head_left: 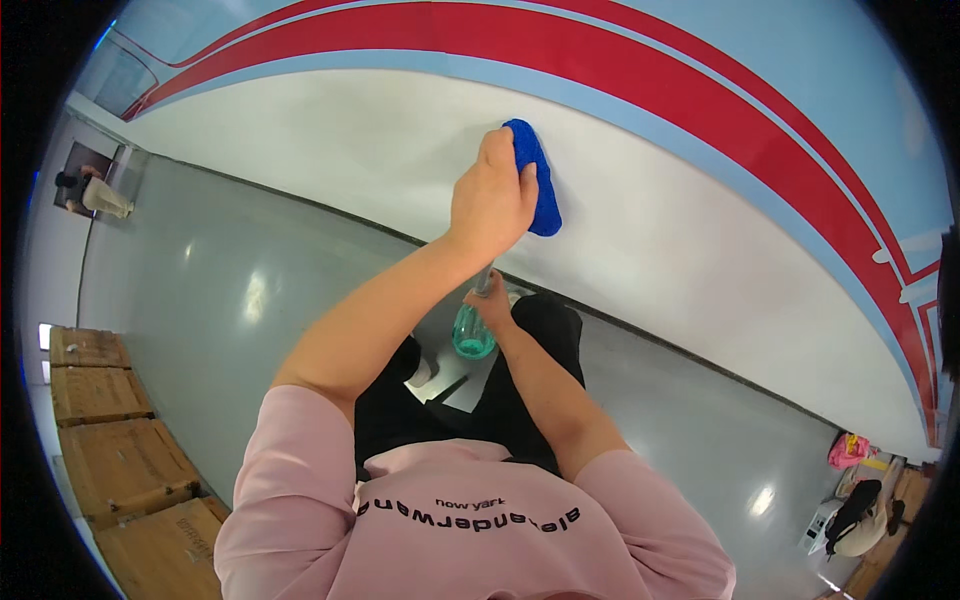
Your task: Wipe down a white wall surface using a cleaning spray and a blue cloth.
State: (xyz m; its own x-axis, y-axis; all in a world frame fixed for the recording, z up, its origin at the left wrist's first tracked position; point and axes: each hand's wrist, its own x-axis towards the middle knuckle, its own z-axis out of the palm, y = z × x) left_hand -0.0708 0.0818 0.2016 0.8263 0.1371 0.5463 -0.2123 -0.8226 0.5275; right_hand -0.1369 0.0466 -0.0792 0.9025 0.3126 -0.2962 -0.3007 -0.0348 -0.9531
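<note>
My left hand [487, 205] is closed around a blue sponge-like cleaning pad [546, 205], pressed against the white lower part of the wall [330, 140] in front of me. Below it, close to my legs, my right hand [492, 305] grips a spray bottle [472, 338] of see-through green plastic. The bottle's top is partly hidden by my left forearm and my fingers.
Brown cardboard boxes [130, 465] line the left side. Far left stands another person [100, 194]. On the grey floor [240, 270] at the lower right are a pink item [849, 451] and a black and beige bundle [862, 525]. Red and blue bands curve across the wall above.
</note>
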